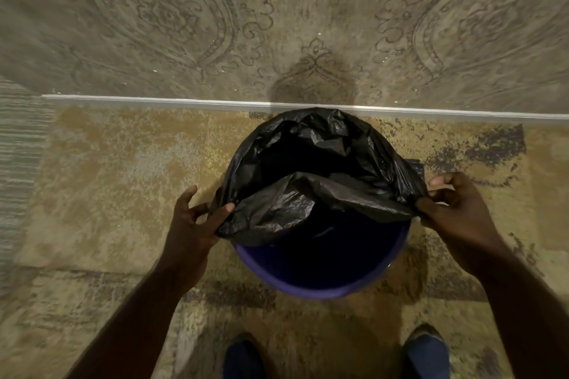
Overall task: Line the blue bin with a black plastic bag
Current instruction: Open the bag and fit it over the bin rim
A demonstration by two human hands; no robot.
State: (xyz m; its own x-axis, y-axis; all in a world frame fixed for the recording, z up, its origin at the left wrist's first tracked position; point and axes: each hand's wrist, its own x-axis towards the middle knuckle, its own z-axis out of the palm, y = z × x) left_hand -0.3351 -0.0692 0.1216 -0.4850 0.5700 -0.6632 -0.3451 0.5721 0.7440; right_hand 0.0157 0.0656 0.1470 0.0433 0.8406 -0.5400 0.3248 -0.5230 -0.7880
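My shoes (243, 357) stand nearest, dark and rounded, on a mottled gold and purple carpet (101, 181) with a short, worn pile; just ahead sits the blue bin (311, 281), a round, smooth, rigid plastic tub whose near rim is bare; my left hand (192, 226) pinches the loose near edge of the black plastic bag (295, 198) between thumb and fingers, the other fingers spread; my right hand (454, 208) is closed on the same edge at the bin's right side, pulling it taut between the two; the bag is thin, crinkled and glossy, so I judge it nearly weightless, limp, a little slippery and easy to tear if I yank it; the hem is the place to grip, close to the rim, stretching it outward and down over the near lip; the far half of the bag already drapes over the back rim, its mouth sagging open into the dark inside; beyond runs a pale skirting strip (184, 101), then a wall (277, 15) with a faded paisley pattern
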